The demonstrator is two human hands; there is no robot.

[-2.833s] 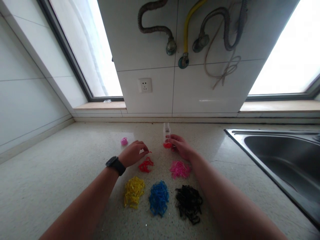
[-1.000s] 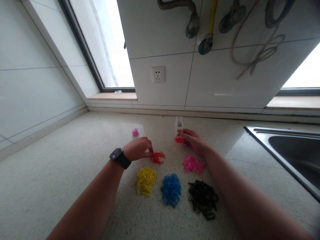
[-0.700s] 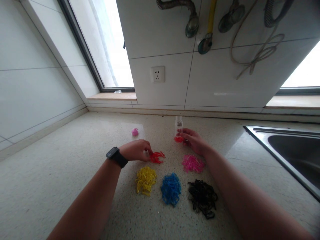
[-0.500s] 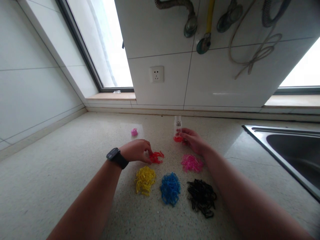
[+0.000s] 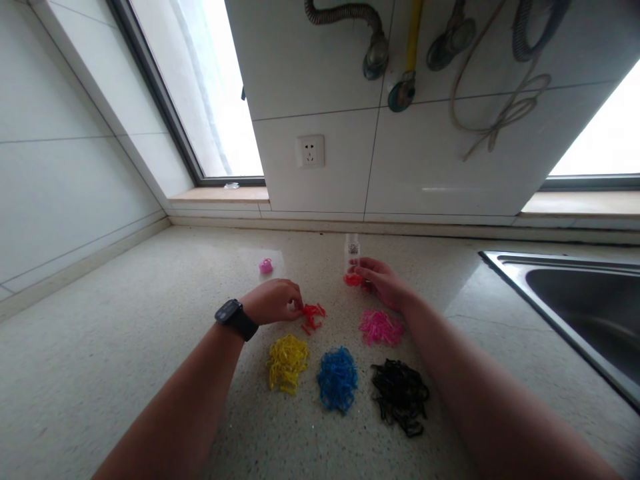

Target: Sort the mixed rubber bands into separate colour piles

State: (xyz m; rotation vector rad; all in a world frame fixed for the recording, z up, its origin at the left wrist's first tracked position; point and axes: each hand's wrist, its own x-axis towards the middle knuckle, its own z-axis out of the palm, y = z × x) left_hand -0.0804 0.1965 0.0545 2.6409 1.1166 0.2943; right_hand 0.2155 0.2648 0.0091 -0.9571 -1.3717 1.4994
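Note:
My right hand (image 5: 384,280) grips a clear plastic bottle (image 5: 353,252) that stands upright on the counter, with red rubber bands (image 5: 353,280) at its bottom. My left hand (image 5: 277,301), a black watch on its wrist, pinches at the left edge of a small red rubber band pile (image 5: 314,316). Its fingertips partly hide what they hold. Nearer to me lie a yellow rubber band pile (image 5: 288,363), a blue one (image 5: 337,379) and a black one (image 5: 400,396). Beside my right wrist is a pink rubber band pile (image 5: 381,327).
A small pink cap-like piece (image 5: 266,266) lies beyond my left hand on the speckled counter (image 5: 150,320). To the right is a steel sink (image 5: 505,263). Behind the counter rises a tiled wall with a socket (image 5: 311,151), pipes and a looped cord (image 5: 500,123).
My left fingers have drawn up slightly, and the red pile now lies a little more spread out. My right hand keeps its grip on the bottle. The view has shifted slightly.

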